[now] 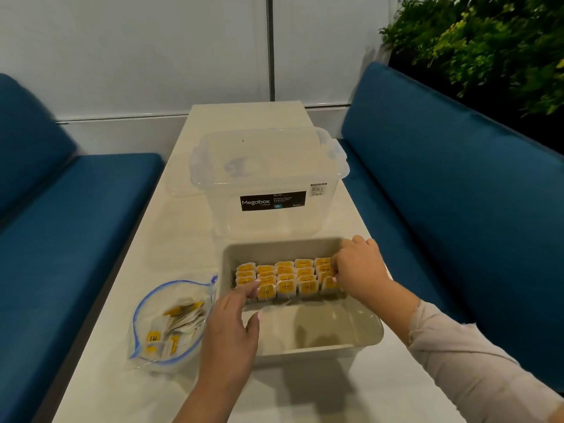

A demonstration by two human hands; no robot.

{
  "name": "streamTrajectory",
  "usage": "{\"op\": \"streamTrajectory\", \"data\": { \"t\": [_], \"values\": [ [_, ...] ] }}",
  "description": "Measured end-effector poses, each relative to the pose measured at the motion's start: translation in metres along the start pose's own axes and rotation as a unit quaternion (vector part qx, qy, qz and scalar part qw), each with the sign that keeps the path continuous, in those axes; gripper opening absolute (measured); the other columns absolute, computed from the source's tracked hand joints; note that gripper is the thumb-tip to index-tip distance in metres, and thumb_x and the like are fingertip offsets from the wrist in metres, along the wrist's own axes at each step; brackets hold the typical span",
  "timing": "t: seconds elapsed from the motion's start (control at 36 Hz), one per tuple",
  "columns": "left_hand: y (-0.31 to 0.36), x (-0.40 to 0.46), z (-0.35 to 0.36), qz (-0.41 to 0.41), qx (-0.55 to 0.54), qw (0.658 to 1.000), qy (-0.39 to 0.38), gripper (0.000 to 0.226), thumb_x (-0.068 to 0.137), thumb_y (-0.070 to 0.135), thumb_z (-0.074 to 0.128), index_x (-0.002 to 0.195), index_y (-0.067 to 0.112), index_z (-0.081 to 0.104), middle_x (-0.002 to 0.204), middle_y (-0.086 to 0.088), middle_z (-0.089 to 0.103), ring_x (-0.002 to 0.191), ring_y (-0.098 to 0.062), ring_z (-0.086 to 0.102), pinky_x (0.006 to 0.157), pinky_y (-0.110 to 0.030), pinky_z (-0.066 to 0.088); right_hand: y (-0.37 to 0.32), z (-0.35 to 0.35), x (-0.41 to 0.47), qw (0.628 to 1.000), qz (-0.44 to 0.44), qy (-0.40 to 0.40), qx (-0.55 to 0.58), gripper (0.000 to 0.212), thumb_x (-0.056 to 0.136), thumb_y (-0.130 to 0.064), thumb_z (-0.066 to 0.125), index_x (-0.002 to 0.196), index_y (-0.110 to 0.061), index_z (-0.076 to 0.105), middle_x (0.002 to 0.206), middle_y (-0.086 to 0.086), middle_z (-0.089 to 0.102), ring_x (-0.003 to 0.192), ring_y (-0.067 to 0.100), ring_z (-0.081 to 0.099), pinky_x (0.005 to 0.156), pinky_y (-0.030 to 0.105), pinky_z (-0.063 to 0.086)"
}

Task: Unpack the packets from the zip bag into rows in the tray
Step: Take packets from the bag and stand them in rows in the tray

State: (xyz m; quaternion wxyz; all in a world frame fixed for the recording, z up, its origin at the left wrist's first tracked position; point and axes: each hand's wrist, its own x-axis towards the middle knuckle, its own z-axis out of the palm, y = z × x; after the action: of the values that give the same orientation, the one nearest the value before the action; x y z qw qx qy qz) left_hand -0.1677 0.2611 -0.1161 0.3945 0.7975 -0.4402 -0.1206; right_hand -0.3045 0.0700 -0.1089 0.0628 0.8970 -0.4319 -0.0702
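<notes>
**Q:** On the pale cream tabletop (171, 239), what occupies the foreground?

**A:** A shallow rectangular beige plastic tray (360, 337) sits near the front edge. Its far half holds yellow-and-white paper packets (287, 277) standing in tidy rows; its near half shows bare floor.

**Q:** Where is the source of the packets?

**A:** Just beside the tray's left wall lies a clear plastic zip bag with a blue seal strip (143, 306), mouth open, with more loose yellow-and-white packets (180, 322) heaped inside.

**Q:** How do the hands stand?

**A:** The left hand (232, 328) reaches over the tray's left wall, its fingers extended and fairly straight, fingertips touching the packets at the left end of the nearest row; it grasps nothing visible. The right hand (357, 264), in a light pinkish sleeve (470, 355), is at the right end of the rows, fingers curled down among the packets; whether they pinch one cannot be told.

**Q:** What lies beyond?

**A:** Behind the tray stands a lidded transparent plastic storage box with a black "Megabox" label (271, 178). Blue upholstered benches (451, 184) flank the table, with green foliage (488, 44) at upper right.
</notes>
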Motion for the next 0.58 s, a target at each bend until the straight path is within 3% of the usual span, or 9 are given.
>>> {"op": "streamTrajectory", "data": {
  "t": [0.17, 0.42, 0.58],
  "values": [
    [0.0021, 0.0006, -0.0004, -0.005, 0.008, 1.000, -0.004, 0.052, 0.082, 0.007, 0.066, 0.120, 0.040, 0.050, 0.097, 0.039, 0.041, 0.097, 0.003, 0.044, 0.086, -0.015, 0.032, -0.0012, 0.0082, 0.0026, 1.000, 0.004, 0.004, -0.003, 0.024, 0.093, -0.037, 0.054, 0.106, -0.024, 0.068, 0.098, 0.001, 0.056, 0.095, 0.018, 0.045, 0.085, 0.031, 0.035],
    [0.0029, 0.0014, -0.0005, -0.007, 0.006, 1.000, -0.007, 0.052, 0.082, 0.008, 0.066, 0.120, 0.040, 0.050, 0.096, 0.040, 0.040, 0.096, 0.004, 0.043, 0.086, -0.014, 0.032, -0.0002, 0.0103, 0.0036, 1.000, 0.010, 0.008, 0.008, 0.024, 0.091, -0.040, 0.056, 0.106, -0.026, 0.069, 0.099, 0.000, 0.056, 0.095, 0.017, 0.046, 0.088, 0.031, 0.036],
    [0.0034, 0.0012, -0.0019, -0.008, -0.010, 1.000, -0.010, 0.053, 0.083, 0.009, 0.066, 0.116, 0.045, 0.046, 0.096, 0.038, 0.045, 0.093, 0.022, 0.041, 0.078, -0.005, 0.030, 0.0028, 0.0059, 0.0014, 0.999, 0.013, 0.004, 0.031, 0.020, 0.090, -0.038, 0.059, 0.106, -0.032, 0.069, 0.101, -0.003, 0.058, 0.097, 0.016, 0.046, 0.088, 0.030, 0.035]
  ]
}}
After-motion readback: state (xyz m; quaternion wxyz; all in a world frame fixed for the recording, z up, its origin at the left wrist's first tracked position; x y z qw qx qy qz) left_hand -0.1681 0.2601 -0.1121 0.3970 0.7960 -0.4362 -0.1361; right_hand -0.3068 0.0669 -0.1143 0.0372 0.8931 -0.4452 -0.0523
